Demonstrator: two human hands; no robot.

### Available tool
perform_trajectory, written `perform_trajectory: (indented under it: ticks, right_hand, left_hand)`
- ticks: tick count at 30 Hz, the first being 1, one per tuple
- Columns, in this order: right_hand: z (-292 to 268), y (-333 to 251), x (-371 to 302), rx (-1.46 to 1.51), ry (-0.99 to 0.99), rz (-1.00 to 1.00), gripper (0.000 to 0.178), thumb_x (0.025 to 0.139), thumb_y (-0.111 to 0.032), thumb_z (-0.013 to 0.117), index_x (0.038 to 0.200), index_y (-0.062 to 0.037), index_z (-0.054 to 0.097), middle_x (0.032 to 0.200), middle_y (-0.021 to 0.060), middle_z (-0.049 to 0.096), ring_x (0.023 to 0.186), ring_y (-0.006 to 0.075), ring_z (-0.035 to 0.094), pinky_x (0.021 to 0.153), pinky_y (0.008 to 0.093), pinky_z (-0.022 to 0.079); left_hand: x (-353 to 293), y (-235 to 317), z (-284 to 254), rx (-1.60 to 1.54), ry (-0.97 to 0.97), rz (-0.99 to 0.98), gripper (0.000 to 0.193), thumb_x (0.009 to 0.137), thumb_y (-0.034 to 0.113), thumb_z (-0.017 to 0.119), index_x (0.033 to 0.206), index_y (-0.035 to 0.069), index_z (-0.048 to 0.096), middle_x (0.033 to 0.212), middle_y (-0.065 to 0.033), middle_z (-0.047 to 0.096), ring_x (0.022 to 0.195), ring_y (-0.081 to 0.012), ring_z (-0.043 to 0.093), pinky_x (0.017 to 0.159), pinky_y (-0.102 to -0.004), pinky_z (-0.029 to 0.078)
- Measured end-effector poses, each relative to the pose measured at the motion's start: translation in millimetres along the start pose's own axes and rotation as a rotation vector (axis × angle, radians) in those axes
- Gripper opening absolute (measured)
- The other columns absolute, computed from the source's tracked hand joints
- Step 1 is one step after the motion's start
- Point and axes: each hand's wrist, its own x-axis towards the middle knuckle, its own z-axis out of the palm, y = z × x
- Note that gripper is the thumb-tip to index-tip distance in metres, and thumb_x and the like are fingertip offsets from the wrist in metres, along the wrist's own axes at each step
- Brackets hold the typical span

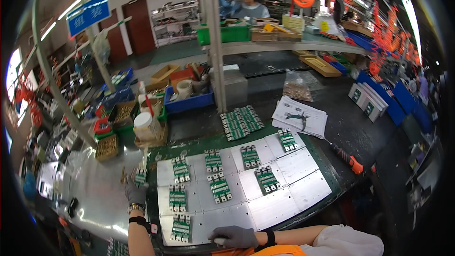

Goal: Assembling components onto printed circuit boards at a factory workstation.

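Observation:
My left hand (136, 193), in a grey glove, is closed on a small green circuit board (141, 177) at the left edge of the metal plates. My right hand (234, 236), also gloved, rests low over the near edge of the plates (268, 211). Its fingers are curled, and whatever they may hold is hidden. Several green circuit boards with pale terminal blocks lie spread across the silvery plates; one board (181, 228) lies left of my right hand. Beyond the plates is a tight group of more boards (241, 122).
At the back left stand a white tub (147, 127), a blue bin (189, 102) and trays of small brass-coloured parts (106, 147). Pliers (298, 117) lie on paper sheets (313, 122). An orange-handled power screwdriver (350, 161) lies right of the plates. A metal post (216, 47) rises behind.

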Motion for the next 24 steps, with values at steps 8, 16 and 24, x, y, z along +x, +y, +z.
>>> perform_trajectory:
  ticks: [8, 16, 24]
  right_hand:
    - [0.0, -4.3, -0.2, 0.008, -0.012, -0.01, 0.03, 0.094, -0.02, 0.052, 0.119, -0.0034, 0.056, 0.096, 0.0058, 0.061, 0.085, 0.013, 0.056, 0.079, 0.0262, 0.046]
    - [3.8, 5.4, 1.0, -0.09, 0.028, -0.162, 0.028, 0.092, -0.019, 0.055, 0.115, -0.0031, 0.058, 0.102, 0.01, 0.063, 0.092, 0.0181, 0.06, 0.084, 0.0292, 0.048]
    - [8.8, 2.5, -1.2, -0.029, 0.095, -0.104, 0.023, 0.093, -0.012, 0.054, 0.113, -0.0014, 0.058, 0.092, 0.0033, 0.062, 0.075, 0.0069, 0.058, 0.067, 0.0222, 0.049]
  left_hand:
    - [-1.9, -14.6, -20.5, -0.346, -0.04, -0.074, 0.069, 0.068, 0.011, 0.07, 0.132, 0.002, 0.043, 0.109, -0.02, 0.059, 0.102, -0.0341, 0.058, 0.089, -0.0398, 0.046]
    - [-14.0, -27.7, -30.8, 0.09, 0.03, 0.097, 0.072, 0.066, 0.036, 0.076, 0.125, 0.006, 0.049, 0.119, -0.0185, 0.056, 0.113, -0.0357, 0.05, 0.095, -0.0439, 0.042]
    - [-16.6, -22.0, -13.4, 0.162, -0.107, -0.084, 0.071, 0.068, 0.043, 0.075, 0.128, 0.016, 0.05, 0.116, -0.0167, 0.059, 0.107, -0.0352, 0.055, 0.092, -0.0446, 0.043]
